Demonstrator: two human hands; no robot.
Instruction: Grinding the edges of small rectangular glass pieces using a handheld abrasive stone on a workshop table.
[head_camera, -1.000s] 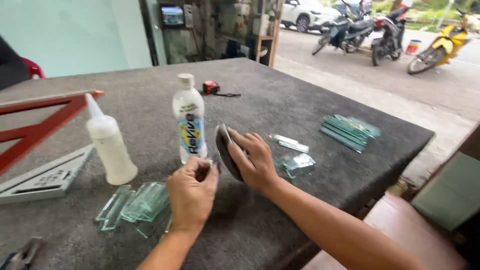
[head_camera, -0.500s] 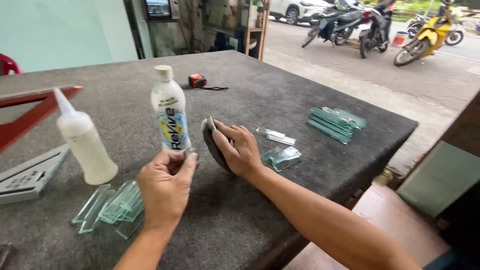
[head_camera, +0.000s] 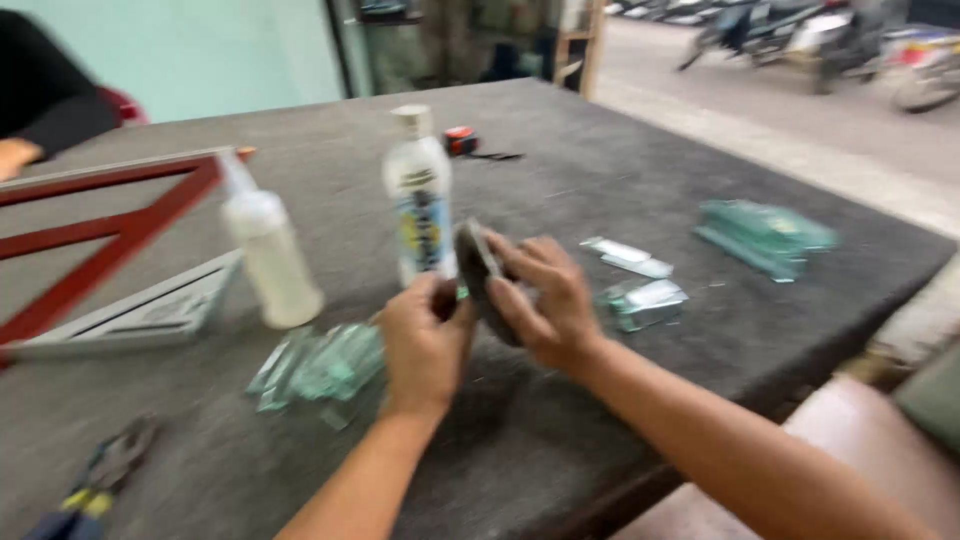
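My right hand (head_camera: 540, 300) grips a dark grey oval stone (head_camera: 475, 270), held on edge over the grey table (head_camera: 620, 170). My left hand (head_camera: 425, 345) is closed right beside it, pinching a small greenish glass piece (head_camera: 462, 293) against the stone. A white bottle with a colourful label (head_camera: 420, 200) stands just behind both hands. The picture is blurred by motion.
A white squeeze bottle with a nozzle (head_camera: 268, 255) stands at left by a metal square (head_camera: 140, 315) and a red frame (head_camera: 110, 225). Glass pieces lie in piles (head_camera: 320, 365), (head_camera: 640, 300), (head_camera: 765, 235). Pliers (head_camera: 95, 480) lie front left. Motorbikes are parked beyond.
The view has shifted and blurred. Both hands stay together at the stone, with the left hand now closer against it.
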